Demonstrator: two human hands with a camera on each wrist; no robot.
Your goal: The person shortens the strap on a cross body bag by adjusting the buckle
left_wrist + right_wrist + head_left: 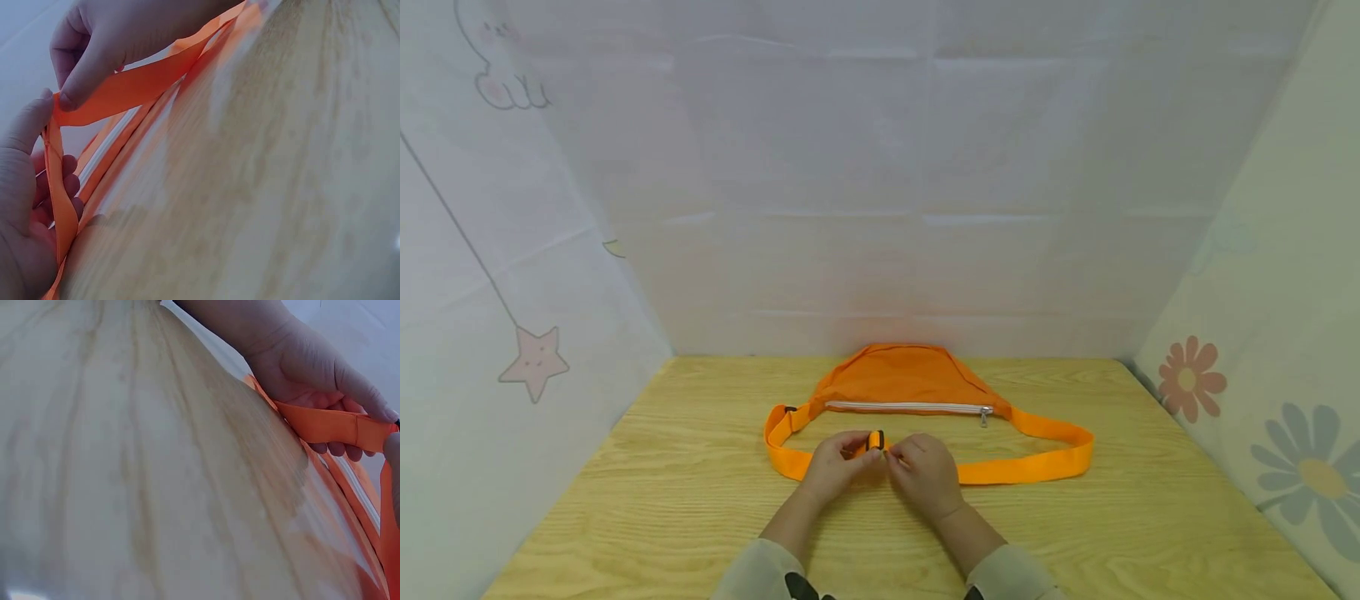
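An orange waist bag [910,375] lies flat at the back of the table, its webbing strap [1030,469] looped out in front. My left hand [833,467] holds the strap close to a black buckle [880,439], which stands up at the fingertips. In the right wrist view, the left hand's thumb [369,403] presses along the strap, with the fingers beneath it. Right beside the buckle, my right hand [928,477] pinches the strap between thumb and forefinger. The left wrist view shows the right hand's thumb [74,94] on the flat band.
A white zipper [910,407] with a metal pull [984,416] runs along the bag's front edge. A black slider [790,409] sits on the strap's left side. White patterned sheets [880,183] enclose the wood-grain table [647,500] at the back and sides.
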